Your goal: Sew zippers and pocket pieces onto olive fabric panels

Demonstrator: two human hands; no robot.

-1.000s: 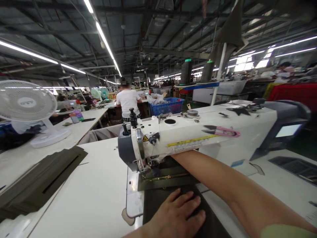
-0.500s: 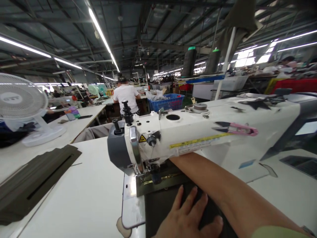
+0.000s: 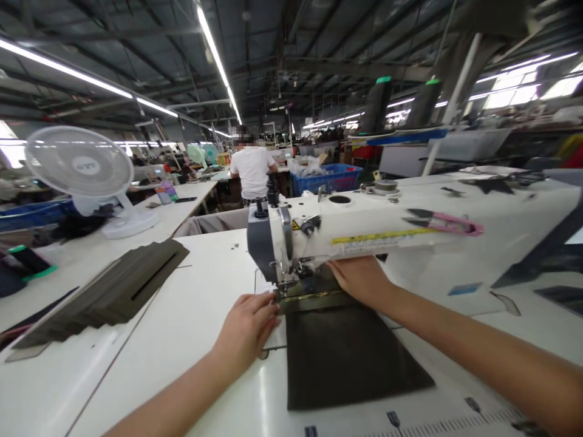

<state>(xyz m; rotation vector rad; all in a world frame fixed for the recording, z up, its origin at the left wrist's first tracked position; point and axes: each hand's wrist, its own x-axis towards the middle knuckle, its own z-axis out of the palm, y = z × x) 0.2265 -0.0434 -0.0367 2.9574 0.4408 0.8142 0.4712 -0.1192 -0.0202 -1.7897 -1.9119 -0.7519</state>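
A dark olive fabric panel (image 3: 350, 358) lies on the sewing machine's bed, with a gold-toothed zipper (image 3: 321, 296) along its far edge. At the panel's left end, beside the needle area, my left hand (image 3: 248, 321) has its fingers closed on the fabric edge. Beneath the arm of the white sewing machine (image 3: 382, 227), my right hand (image 3: 362, 278) grips raised olive fabric right of the presser foot. Its fingertips are partly hidden by the cloth and machine. The needle area (image 3: 291, 279) sits between my hands.
Folded olive pieces (image 3: 109, 291) are stacked on the table to the left, near a white fan (image 3: 82, 164). Pink-handled thread snips (image 3: 449, 223) rest on the machine arm. A person in a white shirt (image 3: 252, 170) sits ahead, beside a blue basket (image 3: 325, 179).
My left hand has left the top of the panel and taken its left edge. My right hand has come partly into sight under the machine arm. The view has shifted left.
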